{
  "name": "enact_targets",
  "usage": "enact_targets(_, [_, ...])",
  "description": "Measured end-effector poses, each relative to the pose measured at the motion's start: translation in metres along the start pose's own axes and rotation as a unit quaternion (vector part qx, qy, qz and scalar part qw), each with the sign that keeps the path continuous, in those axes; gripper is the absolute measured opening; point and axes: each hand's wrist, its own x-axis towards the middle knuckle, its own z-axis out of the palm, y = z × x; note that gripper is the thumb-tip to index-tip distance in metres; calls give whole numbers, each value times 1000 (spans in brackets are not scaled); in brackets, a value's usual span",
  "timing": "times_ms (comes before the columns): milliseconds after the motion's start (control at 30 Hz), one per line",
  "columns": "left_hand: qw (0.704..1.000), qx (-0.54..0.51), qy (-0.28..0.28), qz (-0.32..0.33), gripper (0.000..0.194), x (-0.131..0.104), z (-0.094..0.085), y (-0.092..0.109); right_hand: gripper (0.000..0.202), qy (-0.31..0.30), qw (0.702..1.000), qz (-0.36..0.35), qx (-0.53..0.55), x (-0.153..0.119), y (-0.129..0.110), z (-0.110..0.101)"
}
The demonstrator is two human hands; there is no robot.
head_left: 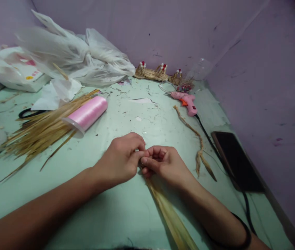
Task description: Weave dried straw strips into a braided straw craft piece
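Both hands meet near the middle of the pale green table. A long yellow-green dried leaf strip (168,214) runs from between them down to the table's front edge. My left hand (123,158) is bent, its fingers pinched at the top end of the strip. Against its fingertips, my right hand (163,165) has thumb and fingers pressed together on the same end. The exact grip point is hidden by the fingers. To the right lies a twisted, knotted dried strip (193,130). A pink ribbon spool (90,113) rests on a bundle of dried strips (42,133) at the left.
A pink glue gun (185,101) with a black cable lies at the right, near a dark phone (236,159). White plastic bags (85,55) fill the back left. Woven pieces with red and white beads (151,73) stand by the wall. Black-handled scissors (33,113) are partly covered.
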Motion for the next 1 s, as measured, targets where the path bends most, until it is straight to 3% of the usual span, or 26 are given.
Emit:
enact_targets(100, [983,-115,-31,-139,9,4,-4,7,14,7,999,-21,23,0,0,-1])
enact_targets(200, [967,-161,-74,-185,27,4,-5,10,17,-1,998,-46,31,0,2,-2])
enact_targets(267, [975,-133,-71,-161,34,2,-3,7,18,-5,998,-57,28,0,4,-2])
enact_targets(467, [997,19,-69,-30,23,-2,0,0,17,9,998,-68,16,1,5,-2])
enact_targets(1000, [996,-9,-64,-67,16,4,-4,-4,15,39,997,-61,5,-1,7,2])
